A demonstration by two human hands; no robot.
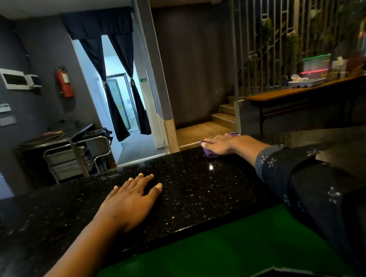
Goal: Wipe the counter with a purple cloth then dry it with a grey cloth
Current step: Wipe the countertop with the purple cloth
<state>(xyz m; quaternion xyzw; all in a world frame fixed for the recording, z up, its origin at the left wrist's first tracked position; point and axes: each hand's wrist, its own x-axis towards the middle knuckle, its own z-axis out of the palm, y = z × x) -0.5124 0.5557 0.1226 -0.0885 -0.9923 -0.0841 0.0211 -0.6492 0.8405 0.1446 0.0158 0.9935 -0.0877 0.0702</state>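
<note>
A black speckled stone counter point(192, 193) runs across the view. My right hand point(220, 145) lies flat at the counter's far edge, pressing down on a purple cloth point(209, 153); only the cloth's edges show under the palm and fingers. My left hand point(132, 199) rests palm down on the counter's middle, fingers spread, holding nothing. No grey cloth is in view.
A green surface point(216, 249) lies below the counter's near edge. Beyond the far edge are a metal trolley point(78, 157), a curtained doorway point(119, 88) and wooden steps point(225, 116). A wooden table point(299, 92) with plastic containers stands at the right.
</note>
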